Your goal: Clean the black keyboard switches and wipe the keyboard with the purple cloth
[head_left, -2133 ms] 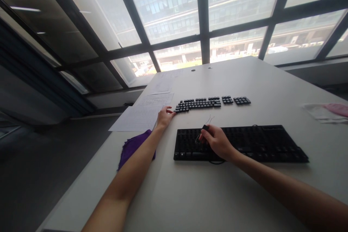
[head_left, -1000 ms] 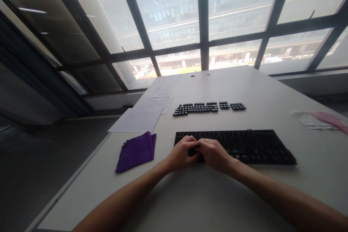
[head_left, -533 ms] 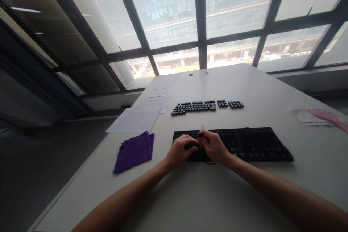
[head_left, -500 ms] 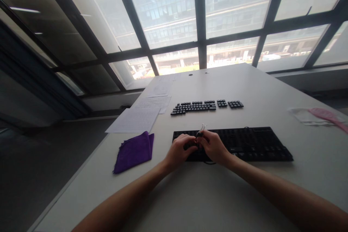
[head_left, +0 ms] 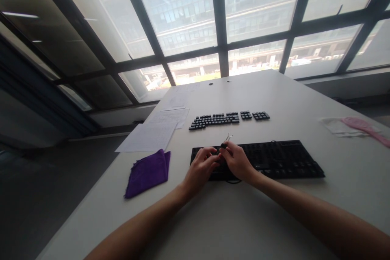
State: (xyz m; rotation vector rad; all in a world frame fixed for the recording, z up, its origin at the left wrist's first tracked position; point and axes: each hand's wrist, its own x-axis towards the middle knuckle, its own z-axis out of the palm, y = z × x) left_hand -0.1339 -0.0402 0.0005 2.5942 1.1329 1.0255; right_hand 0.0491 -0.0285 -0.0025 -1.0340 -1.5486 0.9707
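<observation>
A black keyboard (head_left: 282, 158) lies across the white table in front of me, with keys absent from part of it. Above its left half, my right hand (head_left: 237, 161) pinches a small keycap puller (head_left: 224, 145) with a black body, its thin pale wire prongs pointing up. My left hand (head_left: 201, 167) is close beside it, fingers curled and thumb drawn in near the right fingertips. Whatever is between the left fingers is too small and dark to make out. Behind the keyboard, loose black keycaps (head_left: 215, 120) are laid out in keyboard order.
A folded purple cloth (head_left: 146, 174) lies left of the keyboard. Printed paper sheets (head_left: 149, 135) are spread along the table's left edge. On the right is a pink item (head_left: 359, 124) on a white cloth or bag (head_left: 333, 126). A cable (head_left: 234, 182) shows at the keyboard's front edge.
My left fingers have loosened and parted slightly from the right fingertips. The puller has tilted a little, its prongs leaning more to the right. The whole view has shifted slightly.
</observation>
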